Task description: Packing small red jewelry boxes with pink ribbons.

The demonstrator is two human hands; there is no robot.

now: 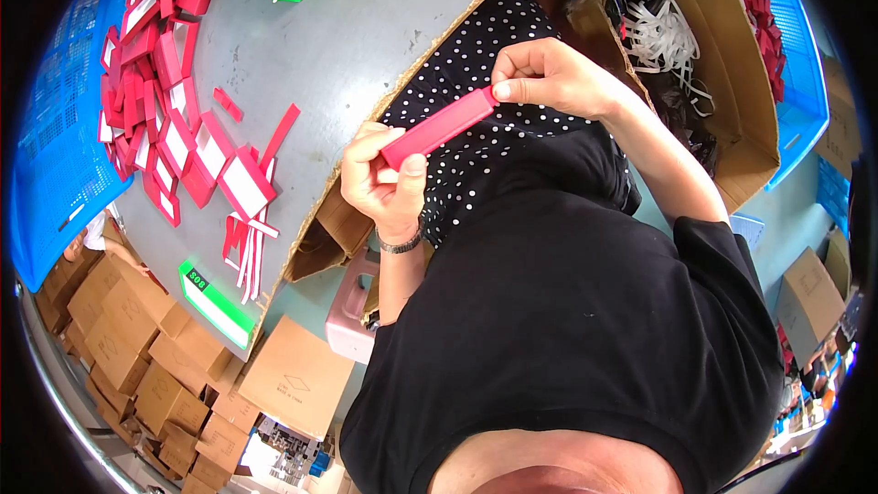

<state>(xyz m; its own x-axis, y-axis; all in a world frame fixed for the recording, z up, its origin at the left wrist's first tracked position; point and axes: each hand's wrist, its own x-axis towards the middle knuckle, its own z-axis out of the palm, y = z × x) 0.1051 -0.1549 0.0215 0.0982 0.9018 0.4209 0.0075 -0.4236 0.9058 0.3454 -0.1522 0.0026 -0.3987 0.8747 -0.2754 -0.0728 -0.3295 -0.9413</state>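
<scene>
A long, narrow pinkish-red box [441, 128] is held slantwise above my lap, over black cloth with white dots [489, 27]. My left hand [384, 178] grips its lower left end, with thumb and fingers on opposite sides. At the upper right end, my right hand [540, 78] pinches the box between thumb and fingertips. To the left, a heap of similar red boxes [174, 64], some with white faces, lies on the grey table [311, 55]. Red and white strips [251, 256] lie near the table's edge, close to a loose red strip [280, 135].
Green-and-white boxes [217, 305] rest at two table edges. A blue crate [59, 119] borders the table on the left. At right stands an open cardboard carton [745, 119] with white strips [663, 37], beside another blue crate [805, 82]. Brown cartons [169, 393] are stacked lower left, near another person's arm [119, 252].
</scene>
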